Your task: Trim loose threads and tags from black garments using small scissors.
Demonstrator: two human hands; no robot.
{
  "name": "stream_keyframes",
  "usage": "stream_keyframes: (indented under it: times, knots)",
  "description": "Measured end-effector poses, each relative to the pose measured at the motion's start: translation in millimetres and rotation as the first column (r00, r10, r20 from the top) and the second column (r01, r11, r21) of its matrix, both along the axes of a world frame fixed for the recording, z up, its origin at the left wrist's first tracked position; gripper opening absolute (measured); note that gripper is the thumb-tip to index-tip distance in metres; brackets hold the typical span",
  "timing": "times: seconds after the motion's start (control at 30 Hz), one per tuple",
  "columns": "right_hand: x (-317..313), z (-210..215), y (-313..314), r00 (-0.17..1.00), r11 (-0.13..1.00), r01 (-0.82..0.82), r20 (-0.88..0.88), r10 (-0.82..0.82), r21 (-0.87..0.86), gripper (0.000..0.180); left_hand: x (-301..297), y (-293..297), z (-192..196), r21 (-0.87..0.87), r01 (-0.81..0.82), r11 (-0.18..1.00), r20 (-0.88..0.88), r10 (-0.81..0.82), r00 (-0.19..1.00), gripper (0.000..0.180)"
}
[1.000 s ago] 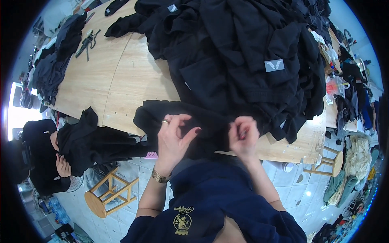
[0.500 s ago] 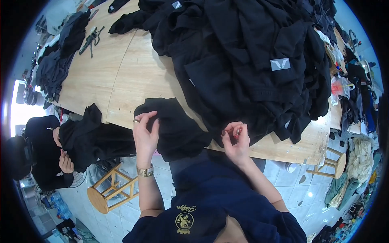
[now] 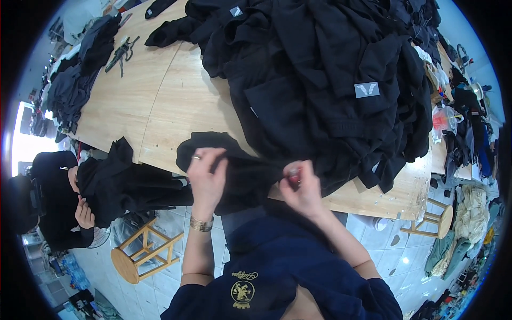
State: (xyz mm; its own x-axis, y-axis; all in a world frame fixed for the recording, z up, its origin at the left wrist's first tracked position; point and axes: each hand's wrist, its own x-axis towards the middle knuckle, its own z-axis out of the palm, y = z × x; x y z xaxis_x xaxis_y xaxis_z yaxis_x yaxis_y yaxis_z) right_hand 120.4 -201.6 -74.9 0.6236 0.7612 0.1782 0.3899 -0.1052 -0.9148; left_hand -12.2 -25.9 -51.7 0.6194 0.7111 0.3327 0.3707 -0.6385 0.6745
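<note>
A dark garment piece (image 3: 240, 184) lies over the table's near edge in front of me, a raised fold running between my hands. Over its left part is my left hand (image 3: 205, 173), thumb and fingers apart, slightly smeared by motion. My right hand (image 3: 302, 189), at the garment's right end, is closed round a small red tool (image 3: 293, 175); the fingers hide most of it, so its kind is unclear. Whether the right fingertips also pinch cloth, I cannot tell. Behind both hands rises a big heap of black garments (image 3: 314, 90) with grey-white patches.
The wooden table (image 3: 186, 101) carries dark folded clothes (image 3: 80, 80) and a strap (image 3: 122, 56) at the left. A co-worker (image 3: 56, 186) at the left handles a black garment (image 3: 128, 184). Wooden stools (image 3: 125, 264) stand on both sides. A plastic cup (image 3: 445, 118) is at the right.
My left hand has moved a little to the right over the garment, and my right hand a little left, bringing them closer together. The cloth between them is now drawn into a fold.
</note>
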Motion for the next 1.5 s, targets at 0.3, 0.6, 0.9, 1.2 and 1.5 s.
stream_keyframes:
  times: [0.3, 0.6, 0.9, 1.2, 1.5]
  knots:
    - [50, 29, 7, 0.849, 0.885, -0.029, 0.479, -0.224, 0.465, 0.033, 30, -10, 34, 0.16, -0.065, 0.985, -0.015, 0.068, 0.998, 0.04]
    - [22, 0, -16, 0.941, 0.944, 0.129, 0.263, -0.213, 0.304, 0.029, 25, -71, 20, -0.321, 0.223, 0.92, -0.012, -0.24, 0.971, 0.02]
    - [18, 2, -25, 0.898, 0.947, -0.096, 0.437, -0.05, 0.307, 0.036, 54, -63, -12, -0.925, 0.336, 0.176, 0.372, 0.249, 0.894, 0.03]
    - [22, 12, -23, 0.995, 0.954, 0.072, -0.081, -0.05, 0.291, 0.021, 46, -53, -3, -0.87, 0.492, 0.036, 0.424, 0.564, 0.708, 0.017]
    - [26, 32, -6, 0.999, 0.997, 0.036, 0.019, -0.037, 0.062, 0.027, 45, -56, -5, -0.774, 0.633, 0.02, 0.455, 0.713, 0.533, 0.009]
